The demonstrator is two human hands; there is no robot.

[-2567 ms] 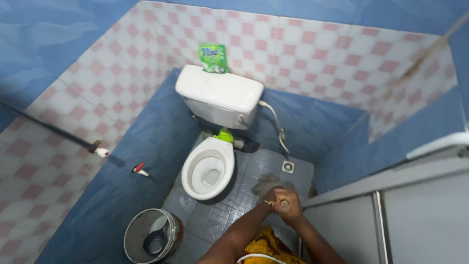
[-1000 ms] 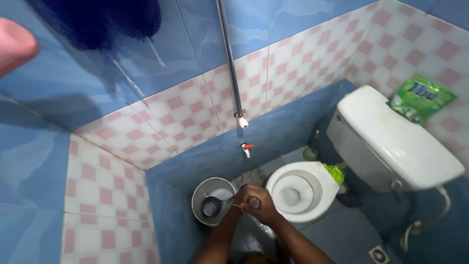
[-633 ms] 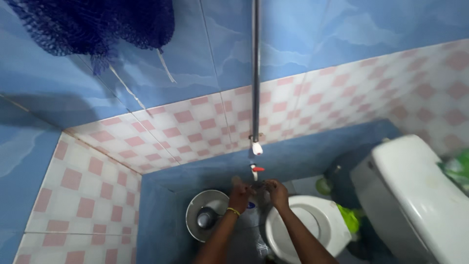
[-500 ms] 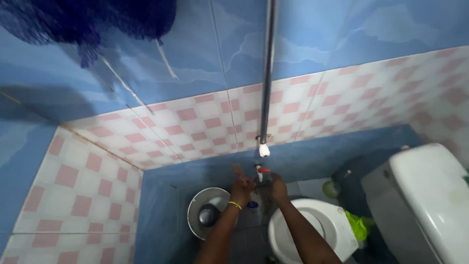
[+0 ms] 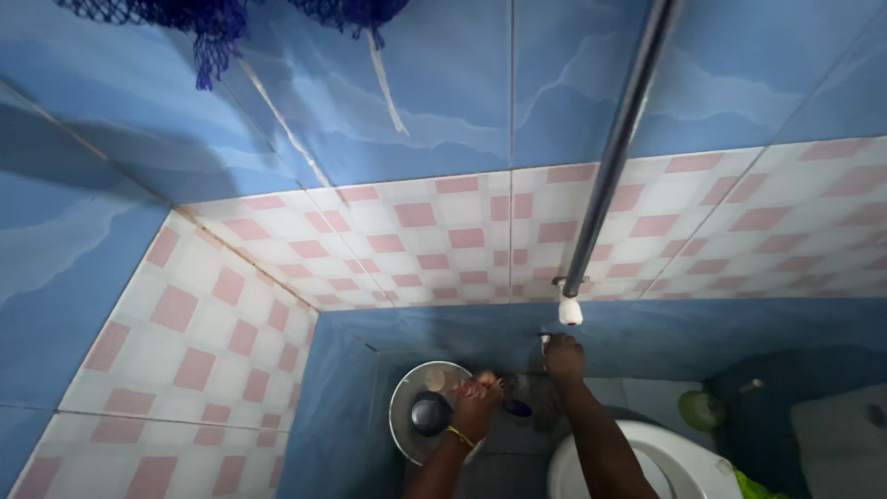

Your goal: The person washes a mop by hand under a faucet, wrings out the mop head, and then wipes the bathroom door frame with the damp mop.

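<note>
Blue tiled walls [image 5: 443,83] all round, with a pink-and-white checked band [image 5: 434,240] across the middle. Up top, a dark blue net [image 5: 222,23] hanging with pale strings trailing. Down the right, a long grey pipe [image 5: 614,157] ending in a white fitting [image 5: 570,311]. Bottom right, the white toilet bowl [image 5: 679,462], only partly in frame, and the cistern [image 5: 836,439] in shadow beside it. Below left, a round metal bucket [image 5: 407,393] on the floor with a dark scoop [image 5: 430,413] inside. Right hand [image 5: 562,356] up at the wall just under the fitting, fingers curled over the wall tap [image 5: 544,339], with only a sliver of it showing. Likely a small, rigid, wet fixture, so slippery; best gripped across the handle with thumb and fingertips. Left hand [image 5: 476,407] over the bucket's right rim, a yellow band at the wrist, fingers closed around a small reddish blurred object [image 5: 462,388]; too smeared to name, but seemingly light, going by the easy one-handed grip. Just right of that hand, a small dark blue patch [image 5: 517,407], unclear. By the cistern's base, a round green thing [image 5: 702,409]. At the bottom edge, a yellow-green scrap [image 5: 753,488] beside the bowl. No package, label or sign readable anywhere here.
</note>
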